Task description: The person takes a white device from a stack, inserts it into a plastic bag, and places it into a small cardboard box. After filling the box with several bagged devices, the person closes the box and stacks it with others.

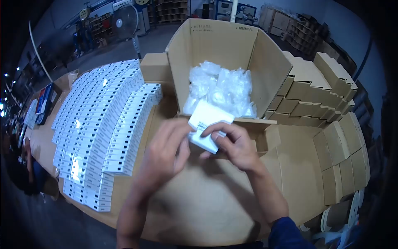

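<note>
A small white box (210, 116) with dark printing on its face is held tilted over the table, in front of the large open carton. My right hand (236, 145) grips it from the right, thumb and fingers closed about its lower part. My left hand (163, 147) is at the box's left edge, with its fingers curled and the tips pinched against that edge. What exactly the left fingertips hold there is partly hidden. Behind the white box, clear plastic bags (222, 85) fill the bottom of the large carton (265, 54).
Rows of white boxes (95, 124) stand packed together on the left of the table. Folded brown cartons (315, 91) are stacked at the right, with more brown boxes (342, 153) below them. A fan (125, 23) stands behind. Part of another person (27, 162) shows at far left.
</note>
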